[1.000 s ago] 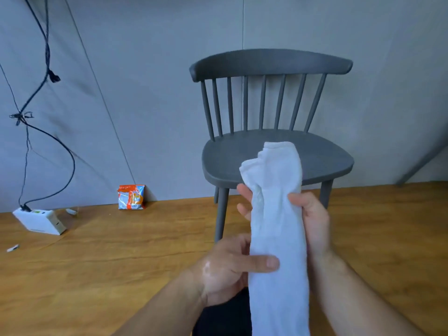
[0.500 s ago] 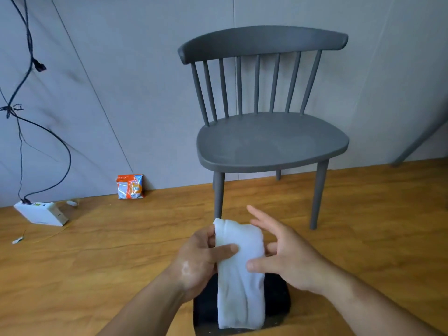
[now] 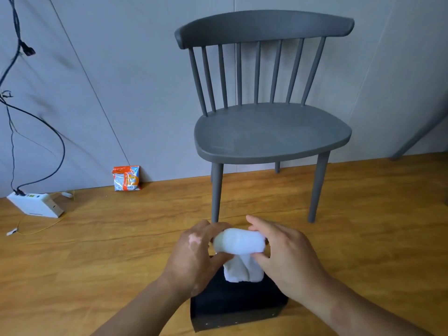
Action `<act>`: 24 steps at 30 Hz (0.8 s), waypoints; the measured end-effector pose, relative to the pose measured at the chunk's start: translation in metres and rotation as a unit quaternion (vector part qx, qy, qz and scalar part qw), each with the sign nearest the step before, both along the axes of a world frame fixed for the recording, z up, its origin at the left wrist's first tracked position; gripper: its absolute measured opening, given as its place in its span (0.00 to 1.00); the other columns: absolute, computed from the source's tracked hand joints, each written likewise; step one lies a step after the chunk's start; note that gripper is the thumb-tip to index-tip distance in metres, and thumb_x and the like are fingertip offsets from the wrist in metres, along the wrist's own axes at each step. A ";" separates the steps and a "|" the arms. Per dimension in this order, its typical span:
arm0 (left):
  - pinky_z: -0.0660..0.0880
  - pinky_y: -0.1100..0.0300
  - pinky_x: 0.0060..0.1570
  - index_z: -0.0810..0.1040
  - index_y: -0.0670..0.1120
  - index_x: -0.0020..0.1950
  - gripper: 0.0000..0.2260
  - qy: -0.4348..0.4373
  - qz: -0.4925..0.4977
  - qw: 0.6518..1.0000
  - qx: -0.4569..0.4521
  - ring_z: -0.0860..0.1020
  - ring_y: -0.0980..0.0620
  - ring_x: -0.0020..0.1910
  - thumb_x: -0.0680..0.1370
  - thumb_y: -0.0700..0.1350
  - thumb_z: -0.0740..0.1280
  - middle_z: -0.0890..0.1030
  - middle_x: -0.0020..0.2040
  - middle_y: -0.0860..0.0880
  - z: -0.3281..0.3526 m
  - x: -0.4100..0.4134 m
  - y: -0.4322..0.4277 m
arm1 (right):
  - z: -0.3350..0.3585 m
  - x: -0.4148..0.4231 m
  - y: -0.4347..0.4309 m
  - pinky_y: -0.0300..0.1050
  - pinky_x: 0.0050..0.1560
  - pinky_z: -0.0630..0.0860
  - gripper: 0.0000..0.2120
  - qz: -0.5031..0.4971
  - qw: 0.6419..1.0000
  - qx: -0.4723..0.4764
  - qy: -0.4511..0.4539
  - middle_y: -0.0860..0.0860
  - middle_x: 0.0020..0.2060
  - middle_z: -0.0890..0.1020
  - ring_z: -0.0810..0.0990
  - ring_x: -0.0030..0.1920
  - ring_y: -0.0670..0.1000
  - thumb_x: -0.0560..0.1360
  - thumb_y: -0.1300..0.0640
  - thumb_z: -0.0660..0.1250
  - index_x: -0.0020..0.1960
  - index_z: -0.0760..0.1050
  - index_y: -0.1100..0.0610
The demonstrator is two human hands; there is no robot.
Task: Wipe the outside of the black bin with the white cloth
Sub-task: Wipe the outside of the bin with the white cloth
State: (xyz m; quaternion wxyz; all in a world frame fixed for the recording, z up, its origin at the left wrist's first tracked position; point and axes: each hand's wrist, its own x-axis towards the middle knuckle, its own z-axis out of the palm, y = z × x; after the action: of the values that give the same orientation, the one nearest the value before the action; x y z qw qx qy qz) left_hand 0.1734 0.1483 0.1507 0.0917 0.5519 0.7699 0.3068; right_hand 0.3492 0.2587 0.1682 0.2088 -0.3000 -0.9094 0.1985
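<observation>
Cloth: white cloth [image 3: 238, 243] is now gathered into a short thick roll, held crosswise betw. both hands. One sec. ago it was held up as a long strip in front of the chair [image 3: 271, 132] seat; half a sec. ago it was already lowered and hanging. One loose end is left hanging below the roll.
Left hand: left hand [image 3: 194, 258] is curled round the left end of the roll, thumb underneath; the cloth is grasped.
Right hand: right hand [image 3: 286, 258] pinches the right end betw. thumb and fingers; the cloth is grasped here as well.
Bin: black bin [image 3: 232, 304] stands on the wooden floor [image 3: 97, 251], directly under the hands and in front of the chair. More of it is seen now than before.
Contact: hanging end overlaps the bin in the view; if it is really touched cannot be told.
Meaning for task: prep. is judged nearly done, since a long strip is made into a pad fit for rubbing. No wiping is started yet.
Next, prob.: pad to be pressed on one outer side, bin to be steadied w/ the other hand.
Risk: loose end may drag or unroll if not tucked in.
</observation>
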 end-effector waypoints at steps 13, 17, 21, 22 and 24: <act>0.80 0.40 0.56 0.83 0.46 0.62 0.13 -0.649 0.009 0.761 -0.006 0.84 0.36 0.59 0.78 0.43 0.73 0.85 0.61 0.38 0.001 0.019 0.000 | -0.001 -0.004 0.018 0.41 0.56 0.80 0.32 -0.051 0.937 -0.296 0.179 0.37 0.66 0.76 0.83 0.54 0.40 0.76 0.50 0.74 0.74 0.64 0.34; 0.77 0.36 0.62 0.79 0.44 0.67 0.13 -0.651 0.039 0.758 -0.016 0.84 0.35 0.60 0.82 0.43 0.67 0.85 0.61 0.37 -0.012 0.022 0.001 | -0.022 -0.007 -0.008 0.33 0.68 0.61 0.46 0.049 0.959 -0.281 0.006 0.33 0.79 0.42 0.56 0.73 0.30 0.67 0.36 0.74 0.76 0.50 0.26; 0.80 0.42 0.56 0.80 0.40 0.66 0.16 -0.676 0.058 0.733 -0.042 0.84 0.36 0.58 0.85 0.46 0.61 0.85 0.59 0.36 -0.012 0.027 0.004 | -0.042 -0.020 -0.025 0.37 0.63 0.63 0.59 0.012 0.963 -0.264 -0.044 0.30 0.76 0.34 0.54 0.72 0.36 0.60 0.34 0.79 0.77 0.41 0.27; 0.81 0.43 0.55 0.80 0.39 0.66 0.19 -0.686 0.058 0.724 -0.049 0.84 0.36 0.59 0.85 0.50 0.60 0.85 0.59 0.36 -0.010 0.025 0.006 | -0.046 -0.024 -0.023 0.35 0.61 0.64 0.59 0.007 0.965 -0.261 -0.025 0.30 0.76 0.39 0.56 0.71 0.37 0.60 0.36 0.79 0.77 0.42 0.28; 0.79 0.42 0.59 0.80 0.42 0.68 0.24 -0.689 0.012 0.722 -0.071 0.83 0.36 0.62 0.83 0.58 0.58 0.84 0.62 0.37 -0.007 0.013 0.009 | -0.054 -0.030 -0.010 0.34 0.62 0.65 0.57 -0.004 0.959 -0.281 0.042 0.33 0.77 0.51 0.61 0.71 0.37 0.61 0.40 0.80 0.79 0.48 0.32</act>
State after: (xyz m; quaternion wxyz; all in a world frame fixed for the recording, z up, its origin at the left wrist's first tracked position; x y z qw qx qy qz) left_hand 0.1869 0.1575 0.1441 0.6318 0.1708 0.5211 0.5477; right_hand 0.3191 0.2484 0.1140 0.1548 -0.3412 -0.8064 0.4576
